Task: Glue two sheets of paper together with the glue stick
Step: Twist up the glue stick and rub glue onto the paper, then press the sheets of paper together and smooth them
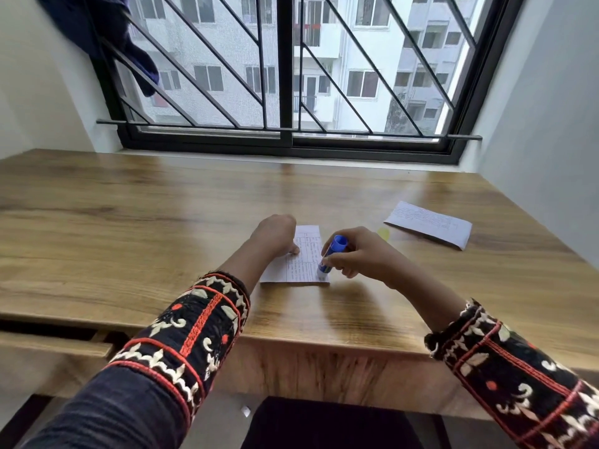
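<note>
**Glue stick pressing on the near sheet**

A wooden table (129,222) with a warm grain is filling most of the view, running up to a barred window (285,76). All places below are given from the small sheet of paper (303,264) lying flat near the table's front edge.

Two patterned sleeves, black with red and cream embroidery, are reaching in from the near side toward that sheet. A second sheet of paper (429,224), white with lines of handwriting, is lying well apart to the far right of it. The small sheet itself is white, ruled into a table with handwritten lines.

The left hand (275,236) is resting on the sheet's left edge, fingers curled together, with a fingertip pressing the paper down. The right hand (359,256) is sitting just right of the sheet, its fingers clamped around the glue stick (332,252). The stick is blue with a pale lower end, tilting with its top away to the right, its lower end touching the sheet's near right corner. A small yellow spot (383,234), too blurred to identify, is showing beyond the right hand.
</note>
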The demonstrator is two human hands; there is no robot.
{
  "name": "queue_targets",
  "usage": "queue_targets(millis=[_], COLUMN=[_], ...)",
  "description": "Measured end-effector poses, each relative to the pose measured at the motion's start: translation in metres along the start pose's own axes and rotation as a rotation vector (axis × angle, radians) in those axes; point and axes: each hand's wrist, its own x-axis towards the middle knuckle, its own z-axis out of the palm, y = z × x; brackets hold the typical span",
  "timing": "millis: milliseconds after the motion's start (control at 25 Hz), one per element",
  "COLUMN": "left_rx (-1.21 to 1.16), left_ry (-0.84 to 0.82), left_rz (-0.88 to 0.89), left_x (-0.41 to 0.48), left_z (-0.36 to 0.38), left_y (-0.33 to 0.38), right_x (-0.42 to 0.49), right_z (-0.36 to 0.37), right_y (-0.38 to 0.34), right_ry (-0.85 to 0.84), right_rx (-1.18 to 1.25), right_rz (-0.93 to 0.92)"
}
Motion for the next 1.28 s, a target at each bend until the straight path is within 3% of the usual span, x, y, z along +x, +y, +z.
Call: queue_targets(millis=[160, 480, 640, 960, 1280], left_rx=[0.001, 0.044, 0.014, 0.024, 0.048], left_ry=[0.001, -0.022, -0.018, -0.039, -0.022], left_rz=[0.003, 0.015, 0.025, 0.076, 0.088], left_x=[-0.001, -0.006, 0.001, 0.013, 0.011], left_z=[-0.001, -0.003, 0.003, 0.003, 0.001], left_y=[0.000, 0.005, 0.013, 0.034, 0.036], right_x=[-0.005, -0.016, -0.023, -0.029, -0.022], right_z=[-0.002, -0.018, -0.028, -0.061, -0.062], right_y=[0.001, 0.020, 0.034, 0.062, 0.075], right_ry=[-0.001, 0.095, 0.114, 0.316, 0.330], right_rx=[0.063, 0.457, 0.453, 0.430, 0.373], right_rz=[0.011, 0.006, -0.025, 0.029, 0.082])
